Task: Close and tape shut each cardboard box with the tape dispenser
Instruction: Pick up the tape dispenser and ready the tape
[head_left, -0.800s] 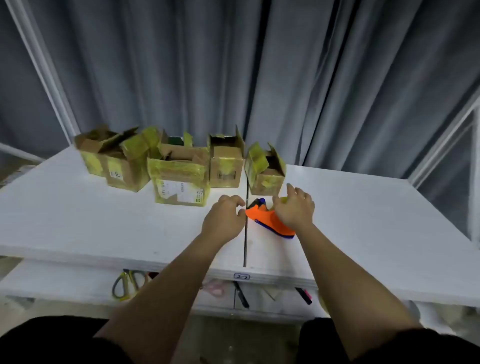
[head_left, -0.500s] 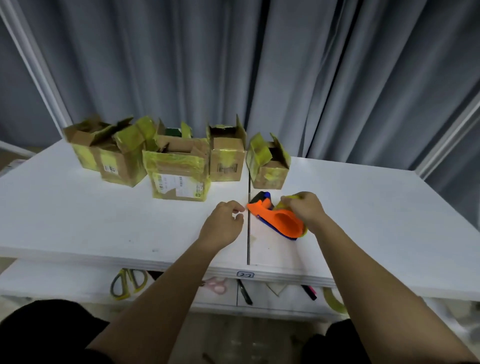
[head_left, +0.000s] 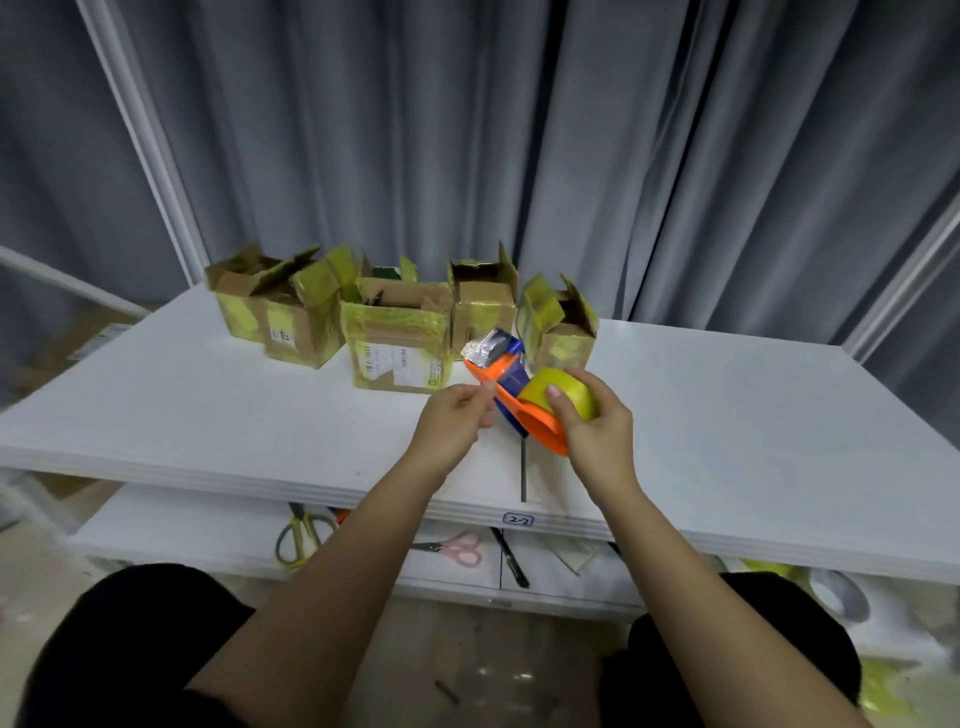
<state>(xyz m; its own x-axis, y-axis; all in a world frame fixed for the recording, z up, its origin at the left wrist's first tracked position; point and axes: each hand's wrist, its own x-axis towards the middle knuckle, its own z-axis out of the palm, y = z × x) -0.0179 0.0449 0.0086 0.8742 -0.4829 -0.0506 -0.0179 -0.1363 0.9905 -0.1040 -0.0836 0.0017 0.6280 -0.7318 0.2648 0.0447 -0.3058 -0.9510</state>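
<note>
While five cardboard boxes (head_left: 400, 338) stand in a row with flaps up at the back of the white table (head_left: 753, 415), the tape dispenser (head_left: 511, 400) is held above the tabletop, just in front of them. The right hand (head_left: 597, 431) curls around its yellow tape roll (head_left: 563, 397), and the left hand (head_left: 452, 426), fingers pinched together at the orange body's near edge, may hold the tape end, though this cannot be told. The dispenser's long axis runs from the right hand up and leftward to its metal blade (head_left: 485, 348), pointing toward the boxes, which lie beyond both hands, nearest the right-hand end box (head_left: 563, 332).
</note>
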